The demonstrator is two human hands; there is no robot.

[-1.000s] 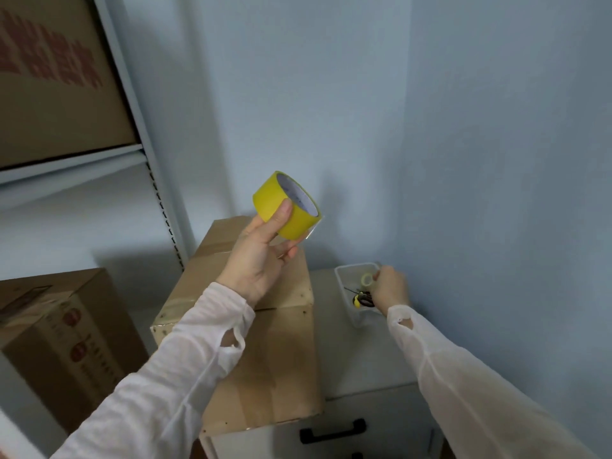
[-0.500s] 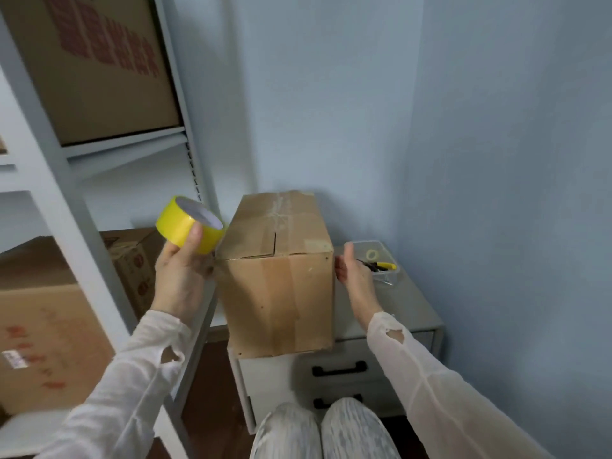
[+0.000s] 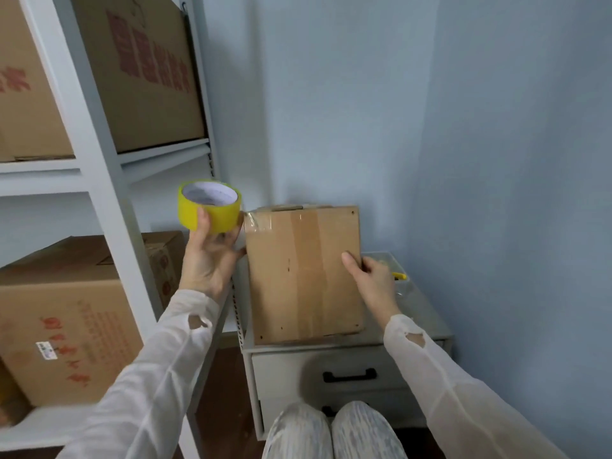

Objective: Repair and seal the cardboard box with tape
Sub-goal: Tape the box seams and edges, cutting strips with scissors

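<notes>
Pale blue walls meet in a corner behind a low grey bench (image 3: 427,326) with drawers; white shelving (image 3: 99,193) holding stored cartons (image 3: 63,319) stands to the left. On the bench top the cardboard box (image 3: 303,273) stands upright, one broad face toward the camera, that face's long axis running vertically. A brown tape strip runs top to bottom along its centre; crinkled clear tape covers the upper left corner; small dark holes mark the corners. Hands: the right hand (image 3: 372,281) grips the box's right edge, thumb on the front face. The left hand (image 3: 208,256) holds a yellow tape roll (image 3: 212,210) just beside the box's upper left corner, core opening upward.
</notes>
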